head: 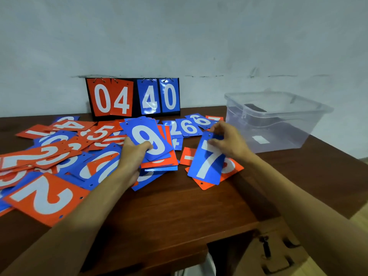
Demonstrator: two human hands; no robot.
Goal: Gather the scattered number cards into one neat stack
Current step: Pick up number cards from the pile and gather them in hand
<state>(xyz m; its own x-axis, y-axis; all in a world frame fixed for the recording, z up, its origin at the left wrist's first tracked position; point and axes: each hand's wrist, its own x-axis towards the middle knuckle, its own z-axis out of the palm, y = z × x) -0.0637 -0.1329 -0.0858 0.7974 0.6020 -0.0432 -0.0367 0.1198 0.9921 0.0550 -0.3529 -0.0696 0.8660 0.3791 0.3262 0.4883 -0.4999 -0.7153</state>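
Blue and orange number cards lie scattered over the left and middle of a dark wooden table (179, 206). My left hand (132, 156) grips a stack of cards (159, 162) with a blue 9 (147, 136) on top, thumb pressed on the 9. My right hand (227, 140) pinches the top end of a blue 7 card (207, 162), lifted over an orange card (231, 168). A large orange 2 card (45, 198) lies at the near left. More blue cards (189, 126) lie behind the hands.
A scoreboard stand (133, 96) showing 04 and 40 leans at the wall behind the cards. A clear plastic bin (278, 120) stands at the right back of the table. The table's front edge and right corner are close to my arms.
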